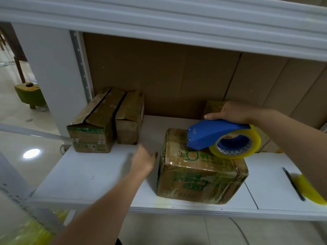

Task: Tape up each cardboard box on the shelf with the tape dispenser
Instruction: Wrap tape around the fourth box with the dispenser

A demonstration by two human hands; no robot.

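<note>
A cardboard box with green print [200, 175], wrapped in clear tape, stands near the front of the white shelf [92, 174]. My right hand [233, 112] grips the blue tape dispenser [212, 133] from above; its front edge rests on the box's top, and its yellowish tape roll [235, 145] hangs over the box's right side. My left hand [144, 160] hovers just left of the box with relaxed fingers, holding nothing. Two more cardboard boxes stand at the back left: a larger box [92, 124] with an unsealed top seam and a smaller box [130, 117] beside it.
Another box [212, 106] peeks out behind my right hand. A dark pen-like tool [293, 183] and a yellow tape scrap [309, 190] lie on the shelf at the right. Brown cardboard sheets [177, 76] line the back. An upper shelf edge [159, 18] hangs overhead.
</note>
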